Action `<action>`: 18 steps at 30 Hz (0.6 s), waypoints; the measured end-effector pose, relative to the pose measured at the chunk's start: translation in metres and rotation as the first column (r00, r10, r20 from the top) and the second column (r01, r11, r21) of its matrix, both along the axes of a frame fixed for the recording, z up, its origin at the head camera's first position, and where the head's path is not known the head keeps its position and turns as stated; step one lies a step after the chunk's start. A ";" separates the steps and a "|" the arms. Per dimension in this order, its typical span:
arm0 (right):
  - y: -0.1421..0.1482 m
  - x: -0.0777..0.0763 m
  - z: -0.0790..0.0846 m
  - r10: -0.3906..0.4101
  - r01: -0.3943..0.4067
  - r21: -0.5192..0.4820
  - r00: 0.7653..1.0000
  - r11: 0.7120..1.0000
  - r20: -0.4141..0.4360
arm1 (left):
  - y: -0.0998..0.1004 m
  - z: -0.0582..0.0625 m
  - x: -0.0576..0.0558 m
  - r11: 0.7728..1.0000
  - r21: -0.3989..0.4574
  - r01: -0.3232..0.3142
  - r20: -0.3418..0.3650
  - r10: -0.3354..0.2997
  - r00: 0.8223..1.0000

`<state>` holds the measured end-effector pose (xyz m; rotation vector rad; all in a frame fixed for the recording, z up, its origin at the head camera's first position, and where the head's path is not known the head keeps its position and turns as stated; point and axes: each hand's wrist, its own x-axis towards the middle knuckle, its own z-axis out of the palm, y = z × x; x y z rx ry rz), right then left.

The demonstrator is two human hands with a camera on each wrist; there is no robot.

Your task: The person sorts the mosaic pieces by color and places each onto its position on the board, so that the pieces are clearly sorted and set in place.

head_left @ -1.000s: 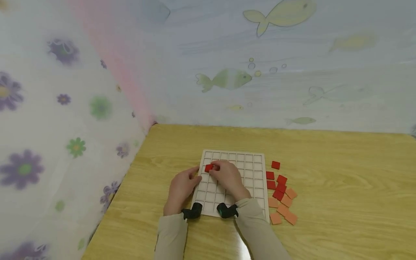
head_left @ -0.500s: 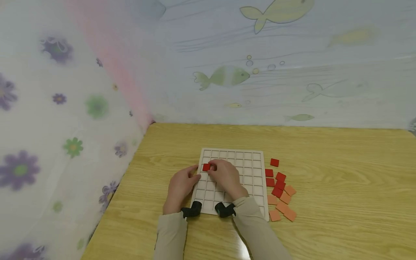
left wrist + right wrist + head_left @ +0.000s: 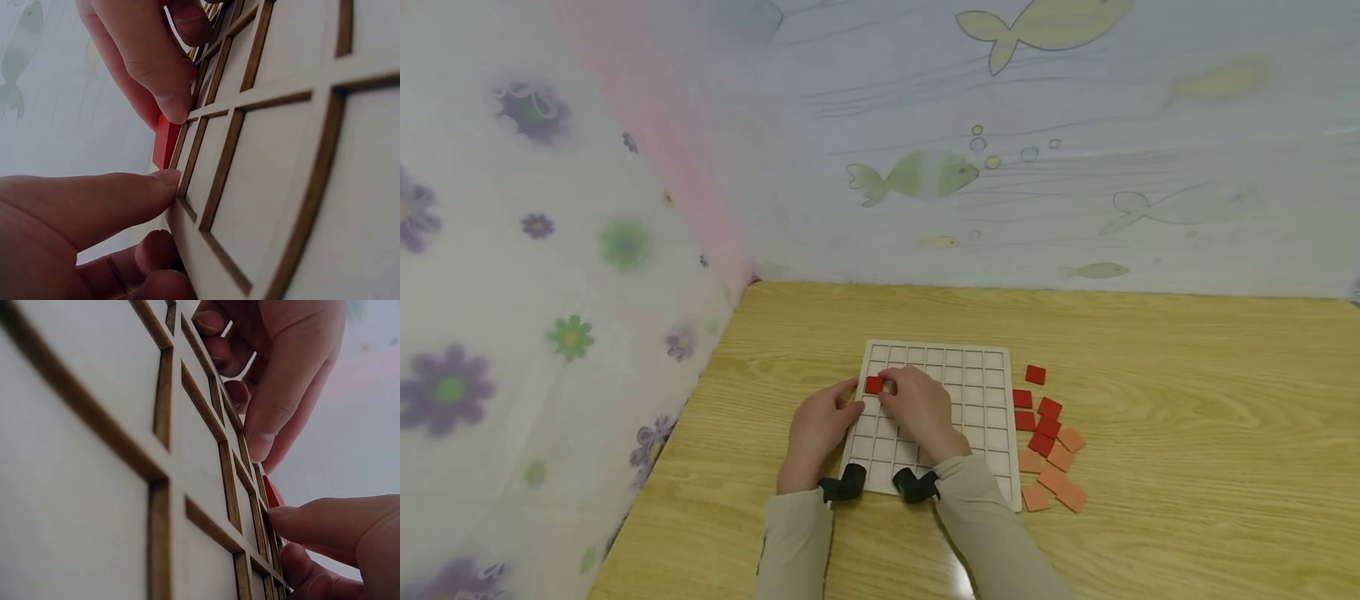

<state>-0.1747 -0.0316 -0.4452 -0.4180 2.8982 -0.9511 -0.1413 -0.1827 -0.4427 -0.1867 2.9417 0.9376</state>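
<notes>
1. Left hand point(image 3: 823, 425): thumb and curled fingers grip the left edge of the grid board point(image 3: 883, 450).
2. Right hand point(image 3: 919, 408), over the board: narrow pinch on the red tile point(image 3: 874, 385).
3. That tile — square, no long axis — lies at the board's left column, left of the right fingertips.

Grid board point(image 3: 973, 414): smooth matt wood
Red tile point(image 3: 874, 385): smooth, perhaps painted wood
Table point(image 3: 1187, 417): wood-grained, glossy
Sleeve point(image 3: 793, 542): matt cloth
Wrist fitting point(image 3: 917, 486): apparently plastic
</notes>
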 end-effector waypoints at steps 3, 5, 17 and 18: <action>0.000 0.000 0.000 -0.005 0.005 0.007 1.000 1.000 -0.005 | 0.000 -0.001 0.000 1.000 -0.003 0.001 -0.002 -0.001 1.000; 0.000 0.001 0.000 -0.008 0.008 0.010 1.000 1.000 -0.008 | 0.000 -0.001 0.000 1.000 -0.003 0.006 -0.006 -0.006 1.000; -0.003 0.000 0.000 -0.008 0.008 0.020 1.000 1.000 -0.008 | -0.001 -0.002 0.000 1.000 -0.011 0.009 -0.009 -0.009 1.000; -0.003 0.000 -0.001 -0.005 0.005 0.020 1.000 1.000 -0.008 | -0.001 -0.001 0.000 1.000 -0.013 0.010 -0.011 -0.011 1.000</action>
